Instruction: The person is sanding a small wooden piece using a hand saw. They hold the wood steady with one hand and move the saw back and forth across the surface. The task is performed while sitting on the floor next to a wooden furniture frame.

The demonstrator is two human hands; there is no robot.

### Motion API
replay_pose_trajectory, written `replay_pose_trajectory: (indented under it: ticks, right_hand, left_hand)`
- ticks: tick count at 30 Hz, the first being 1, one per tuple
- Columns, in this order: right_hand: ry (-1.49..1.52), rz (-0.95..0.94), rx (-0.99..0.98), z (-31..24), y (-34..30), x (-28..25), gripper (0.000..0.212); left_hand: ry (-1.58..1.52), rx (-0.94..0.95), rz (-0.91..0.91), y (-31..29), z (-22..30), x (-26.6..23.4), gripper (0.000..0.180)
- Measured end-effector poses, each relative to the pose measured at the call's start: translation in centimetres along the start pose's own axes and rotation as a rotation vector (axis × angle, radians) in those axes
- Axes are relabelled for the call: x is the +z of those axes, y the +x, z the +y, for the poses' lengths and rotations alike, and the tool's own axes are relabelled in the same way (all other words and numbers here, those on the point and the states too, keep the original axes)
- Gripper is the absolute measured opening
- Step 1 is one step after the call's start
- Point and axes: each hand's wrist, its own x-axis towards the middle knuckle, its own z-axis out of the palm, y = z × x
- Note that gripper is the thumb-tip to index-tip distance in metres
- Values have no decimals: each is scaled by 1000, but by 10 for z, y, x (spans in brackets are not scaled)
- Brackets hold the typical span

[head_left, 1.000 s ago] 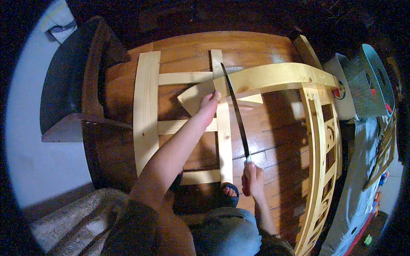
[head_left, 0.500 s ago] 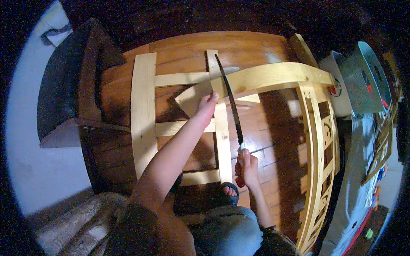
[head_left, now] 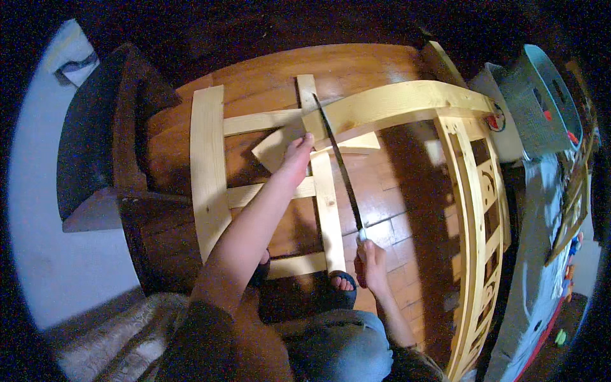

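Note:
My right hand is closed round the handle of a handsaw. The saw's long dark blade points away from me and crosses a pale wooden board near its left end. My left hand grips that end of the board, thumb on top, just left of the blade; its other fingers are partly hidden. Beneath lies a ladder-like wooden frame on the floor. A flat wooden piece shows under the board's end. The board's right end reaches over a slatted wooden rail.
The slatted wooden rail, with cut-out panels, runs along the right. Behind it stand a blue-green basket and a bed-like surface with pale cloth. A dark chair is at the left. My sandalled foot is by the frame.
My right hand has drawn the saw back toward me, so less blade reaches past the board. My left hand keeps its hold on the board. The whole view has shifted slightly.

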Motion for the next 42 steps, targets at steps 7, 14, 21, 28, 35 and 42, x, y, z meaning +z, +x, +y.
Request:
replay_pose_trajectory:
  ticks: [7, 14, 21, 28, 35, 42]
  right_hand:
    - [83, -143, 113, -67, 83, 32, 50]
    - [191, -63, 141, -13, 4, 6, 46]
    - [-72, -59, 81, -59, 88, 30, 45]
    - [27, 4, -20, 36, -11, -5, 45]
    - [17, -91, 16, -44, 88, 32, 53]
    - [140, -21, 14, 3, -11, 5, 49]
  left_hand:
    - [-54, -51, -29, 4, 1, -5, 27]
    - [-36, 11, -38, 5, 0, -6, 37]
    - [23, -140, -24, -14, 19, 12, 41]
    - [43, 54, -80, 8, -4, -7, 36]
    - [-64, -73, -15, 1, 7, 0, 32]
    - [-8, -13, 6, 4, 5, -3, 32]
